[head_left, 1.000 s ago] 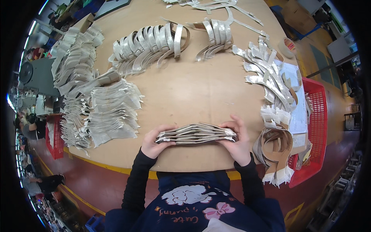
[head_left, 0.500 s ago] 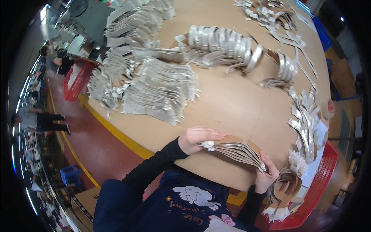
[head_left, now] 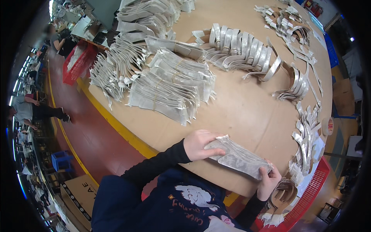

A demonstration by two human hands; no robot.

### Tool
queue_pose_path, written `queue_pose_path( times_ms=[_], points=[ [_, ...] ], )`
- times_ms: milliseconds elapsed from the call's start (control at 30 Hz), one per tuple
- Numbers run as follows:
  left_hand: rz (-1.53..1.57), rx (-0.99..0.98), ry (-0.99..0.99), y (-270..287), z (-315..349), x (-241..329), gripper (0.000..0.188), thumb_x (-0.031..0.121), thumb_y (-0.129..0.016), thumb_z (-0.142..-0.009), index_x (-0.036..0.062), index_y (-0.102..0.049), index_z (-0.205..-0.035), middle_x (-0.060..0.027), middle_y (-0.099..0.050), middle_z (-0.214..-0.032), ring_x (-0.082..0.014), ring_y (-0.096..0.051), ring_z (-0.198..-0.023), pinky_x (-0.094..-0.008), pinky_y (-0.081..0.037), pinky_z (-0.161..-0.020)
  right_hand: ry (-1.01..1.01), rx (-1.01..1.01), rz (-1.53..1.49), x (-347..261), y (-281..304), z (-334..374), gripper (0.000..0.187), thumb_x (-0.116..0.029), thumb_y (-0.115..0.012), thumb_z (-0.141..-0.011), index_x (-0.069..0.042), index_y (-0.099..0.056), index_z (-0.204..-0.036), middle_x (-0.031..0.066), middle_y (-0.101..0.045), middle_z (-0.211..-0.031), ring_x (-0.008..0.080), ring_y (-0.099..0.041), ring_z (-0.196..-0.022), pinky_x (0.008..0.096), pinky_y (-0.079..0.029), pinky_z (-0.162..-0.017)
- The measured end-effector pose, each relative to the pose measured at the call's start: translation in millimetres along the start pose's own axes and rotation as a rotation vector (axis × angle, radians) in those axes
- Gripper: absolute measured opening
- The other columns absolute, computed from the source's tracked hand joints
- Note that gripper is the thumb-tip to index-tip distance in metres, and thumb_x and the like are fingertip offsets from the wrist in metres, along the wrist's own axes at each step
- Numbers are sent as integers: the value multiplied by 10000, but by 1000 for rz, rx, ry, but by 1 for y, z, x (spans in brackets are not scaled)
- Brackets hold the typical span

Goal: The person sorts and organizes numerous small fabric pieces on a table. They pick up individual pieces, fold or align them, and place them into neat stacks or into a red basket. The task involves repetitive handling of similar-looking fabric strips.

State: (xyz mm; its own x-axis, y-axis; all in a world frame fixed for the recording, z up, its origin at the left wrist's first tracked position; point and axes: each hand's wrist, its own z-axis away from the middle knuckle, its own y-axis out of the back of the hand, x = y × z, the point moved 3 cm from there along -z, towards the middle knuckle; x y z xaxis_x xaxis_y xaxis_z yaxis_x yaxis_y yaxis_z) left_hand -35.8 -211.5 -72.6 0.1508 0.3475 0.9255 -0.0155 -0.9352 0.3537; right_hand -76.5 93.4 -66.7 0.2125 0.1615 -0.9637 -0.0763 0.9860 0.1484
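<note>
You've swung the stack of flat grey card pieces (head_left: 239, 157) leftward; a second ago it lay square before you, now it slants at the table's near edge (head_left: 216, 181). Your left hand (head_left: 201, 145) clamps its upper end, your right hand (head_left: 268, 181) pinches the lower, so the bundle looks squared up. Beyond the stack lie banded bundles (head_left: 170, 92); right of it, loose curved strips (head_left: 305, 143), a tape roll (head_left: 327, 126) and a red basket (head_left: 309, 193) crowd in.
</note>
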Motion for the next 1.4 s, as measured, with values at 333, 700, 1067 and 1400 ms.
queue_pose_path(
  times_ms=[333, 700, 1067, 1400],
  points=[
    [-459, 400, -111, 97, -16, 8, 240, 85, -678, -867, 35, -682, -1102, -112, -684, -1091, -284, -636, -1046, -367, -494, -908, -150, -39, 53, 5, -11, -11, 379, 2, -718, -861, 95, -616, -1214, 81, -692, -975, 100, -637, -843, 225, -505, -762],
    [-641, 462, -69, 133, -33, -49, 84, 149, -688, -866, 66, -686, -879, -51, -680, -1117, -278, -608, -1052, -373, -440, -908, 11, 46, 45, 1, -6, -3, 339, 15, -612, -925, 63, -585, -1260, 122, -646, -1211, 162, -599, -1101, 296, -466, -967],
    [-673, 449, -126, 131, -41, -48, 170, 106, -691, -850, 46, -552, -773, -63, -662, -895, -285, -613, -902, -414, -432, -922, 284, 174, 255, 4, 1, 1, 235, -36, -583, -930, 45, -648, -1141, 176, -644, -1225, 271, -600, -1162, 376, -451, -1016],
    [-664, 420, 191, 132, -52, -42, 297, 125, -634, -904, 94, -633, -1200, -47, -604, -771, -254, -593, -782, -382, -427, -837, 310, 231, 237, 8, 12, 2, 200, -14, -559, -939, 44, -656, -1104, 173, -652, -1203, 273, -609, -1141, 367, -459, -1004]
  ],
)
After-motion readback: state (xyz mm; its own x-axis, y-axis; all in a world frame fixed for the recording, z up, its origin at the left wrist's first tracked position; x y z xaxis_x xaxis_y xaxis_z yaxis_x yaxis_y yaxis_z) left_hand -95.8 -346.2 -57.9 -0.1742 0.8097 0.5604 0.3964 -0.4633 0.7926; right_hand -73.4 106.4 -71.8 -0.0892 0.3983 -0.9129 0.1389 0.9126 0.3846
